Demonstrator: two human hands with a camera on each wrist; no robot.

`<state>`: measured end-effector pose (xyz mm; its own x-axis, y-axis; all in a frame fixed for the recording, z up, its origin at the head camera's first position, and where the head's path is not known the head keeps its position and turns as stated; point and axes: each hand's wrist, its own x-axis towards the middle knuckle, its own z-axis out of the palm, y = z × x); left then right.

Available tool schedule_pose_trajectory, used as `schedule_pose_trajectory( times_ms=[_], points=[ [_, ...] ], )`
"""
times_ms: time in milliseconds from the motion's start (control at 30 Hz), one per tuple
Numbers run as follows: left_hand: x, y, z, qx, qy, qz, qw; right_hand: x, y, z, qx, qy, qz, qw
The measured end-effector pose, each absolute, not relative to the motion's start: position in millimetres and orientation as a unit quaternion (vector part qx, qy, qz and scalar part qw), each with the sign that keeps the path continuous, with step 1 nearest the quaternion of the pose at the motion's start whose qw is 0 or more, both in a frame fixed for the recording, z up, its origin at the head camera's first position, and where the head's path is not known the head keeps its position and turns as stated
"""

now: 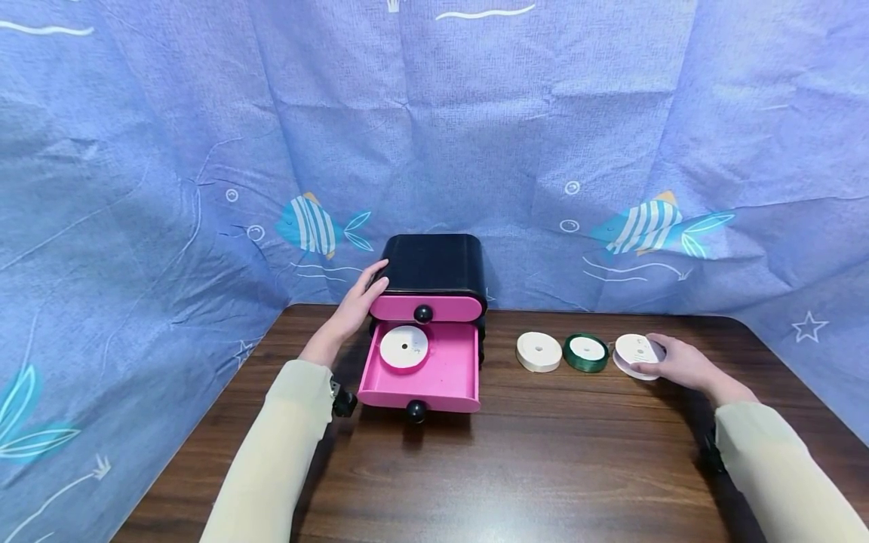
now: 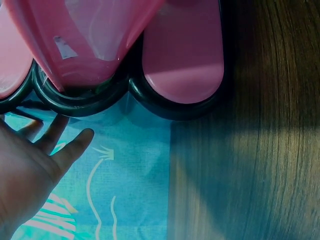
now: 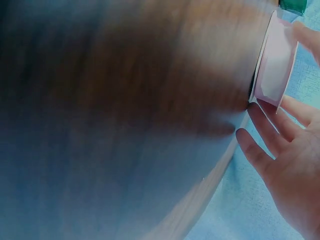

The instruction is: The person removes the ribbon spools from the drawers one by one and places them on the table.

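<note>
The right hand, fingers clamped on the end spool beside the green roll on the surface, faced a slip if that grip ran light, while the left hand, fingers apart at the cabinet, could have shoved it with one hard press!

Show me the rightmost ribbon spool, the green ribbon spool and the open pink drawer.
Rightmost ribbon spool (image 1: 634, 353): head view, on its pale upper face.
Green ribbon spool (image 1: 587, 351): head view, on its white label.
Open pink drawer (image 1: 449, 364): head view, on its bare floor.
</note>
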<state>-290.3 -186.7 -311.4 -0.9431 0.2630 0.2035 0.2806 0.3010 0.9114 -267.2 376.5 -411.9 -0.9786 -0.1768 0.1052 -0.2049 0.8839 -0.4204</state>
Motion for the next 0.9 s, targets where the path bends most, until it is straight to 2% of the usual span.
schedule_pose_trajectory(
  times_ms=[433,733,900],
  points=[
    [-289,-187,-311,-0.167,-0.804,-0.571,0.002,-266,375,-407,0.088,-0.972,0.219,0.01],
    [-290,-187,-313,-0.168,-0.802,-0.573,0.0,-254,362,-399,0.138,-0.957,0.236,0.096],
    [-291,-187,-313,-0.167,-0.802,-0.573,0.004,-243,339,-384,0.166,-0.942,0.27,0.113]
  ],
)
